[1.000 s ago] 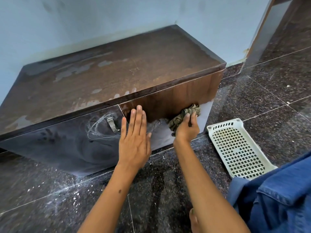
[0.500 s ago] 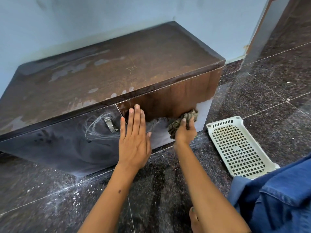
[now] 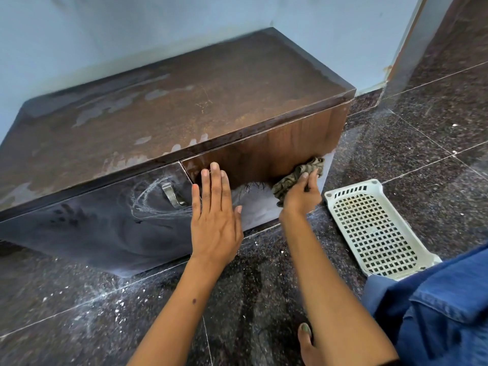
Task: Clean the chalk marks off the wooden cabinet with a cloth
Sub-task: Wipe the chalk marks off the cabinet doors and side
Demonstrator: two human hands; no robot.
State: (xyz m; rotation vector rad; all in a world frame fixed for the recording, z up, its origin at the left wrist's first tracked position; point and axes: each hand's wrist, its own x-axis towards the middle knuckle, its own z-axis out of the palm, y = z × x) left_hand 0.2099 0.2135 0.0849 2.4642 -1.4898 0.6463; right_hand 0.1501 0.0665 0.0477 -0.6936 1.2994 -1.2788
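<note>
A: Where is the cloth?

B: The crumpled olive-and-tan cloth [image 3: 295, 178] is bunched in the right hand [image 3: 299, 199], fingers curled round it, and pressed against the front of the low dark-brown wooden cabinet [image 3: 277, 151], near that front's lower right corner.

A: And the left hand?

B: The left hand [image 3: 215, 220] lies flat on the cabinet front, fingers straight and together, holding nothing. It sits just right of the seam between the two front panels, with the fingertips near the top edge.

A: What about the chalk?

B: White scribbled chalk marks [image 3: 148, 199] loop around the curved metal handle [image 3: 173, 195] on the left panel, just beside the left hand. A pale chalky patch [image 3: 253, 204] covers the lower part of the right panel between the two hands; above it the wood shows brown.

A: Anything around it?

B: The cabinet stands on a dark speckled stone floor [image 3: 79, 313] dusted with white flecks, against a pale blue wall [image 3: 132, 27]. A white perforated plastic tray [image 3: 369, 228] lies on the floor just right of the cabinet, and blue denim fabric [image 3: 443, 307] fills the lower right corner.
</note>
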